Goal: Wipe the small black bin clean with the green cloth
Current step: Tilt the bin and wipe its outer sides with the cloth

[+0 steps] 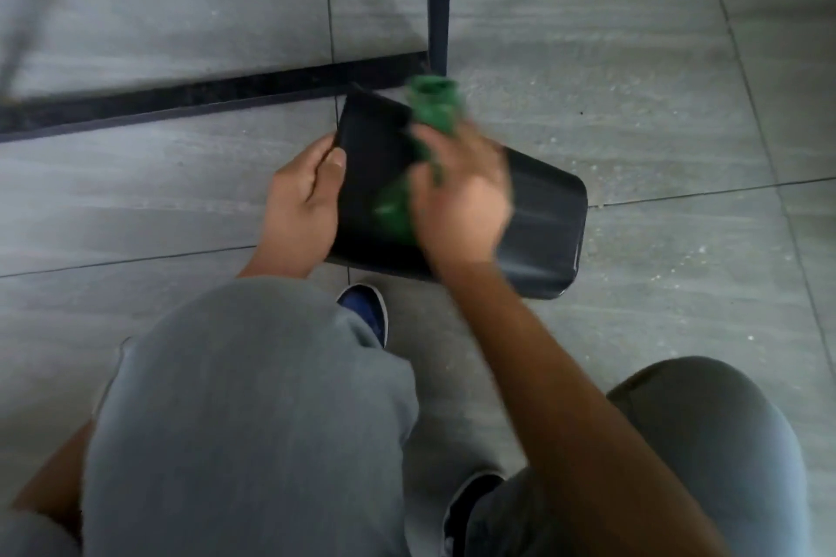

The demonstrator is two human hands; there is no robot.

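Observation:
The small black bin (545, 213) lies tipped on its side on the grey tiled floor, its open mouth toward the left. My left hand (304, 194) grips the bin's rim at the left, thumb over the edge. My right hand (461, 194) holds the bunched green cloth (434, 104) and presses it against the bin near its mouth. Part of the cloth sticks out above my fingers and part shows below them, inside the opening. The right hand and cloth are motion-blurred.
A black metal frame bar (181, 97) runs along the floor just behind the bin, with an upright leg (438, 0) rising from it. My knees in grey trousers (253, 412) and a blue shoe (364, 312) fill the foreground.

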